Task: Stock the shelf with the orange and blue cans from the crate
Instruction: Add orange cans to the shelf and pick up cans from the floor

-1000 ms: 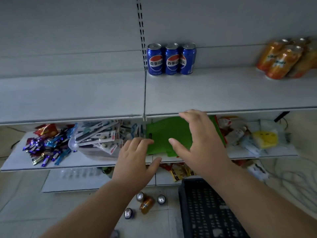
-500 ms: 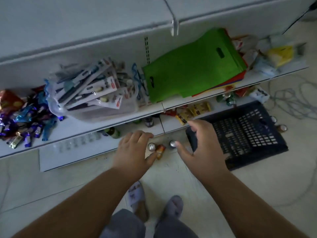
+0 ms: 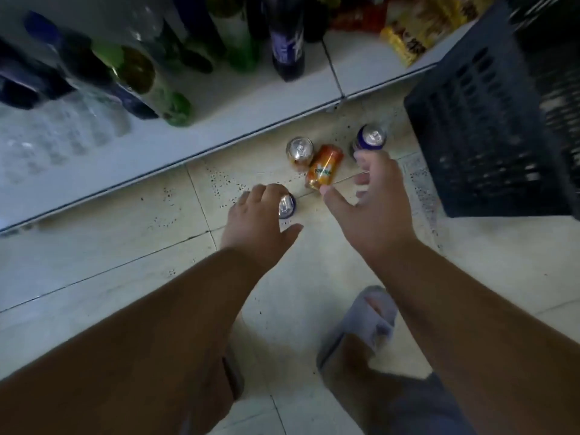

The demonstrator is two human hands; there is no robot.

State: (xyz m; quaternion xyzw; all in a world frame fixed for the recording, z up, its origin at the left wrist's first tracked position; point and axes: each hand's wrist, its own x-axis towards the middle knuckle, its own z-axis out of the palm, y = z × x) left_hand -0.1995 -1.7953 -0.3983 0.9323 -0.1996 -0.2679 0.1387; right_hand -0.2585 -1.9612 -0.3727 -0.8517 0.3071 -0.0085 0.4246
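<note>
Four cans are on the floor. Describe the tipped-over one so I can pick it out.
Start at the dark plastic crate on the right; to its left, cans sit on the tiled floor by the bottom shelf's edge. The orange can lies among them. It alone lies on its side, label showing, while its neighbours stand upright showing silver tops.

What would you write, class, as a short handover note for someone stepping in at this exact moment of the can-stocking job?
Left hand: open, fingers over an upright blue metal can on the tiled floor.
Right hand: open, empty, reaching between the toppled orange can and a second upright blue can.
An upright orange can touches the toppled one. The dark plastic crate sits right of the cans.
Done: nothing lifted.
Left: pick up four cans and shelve them.
</note>
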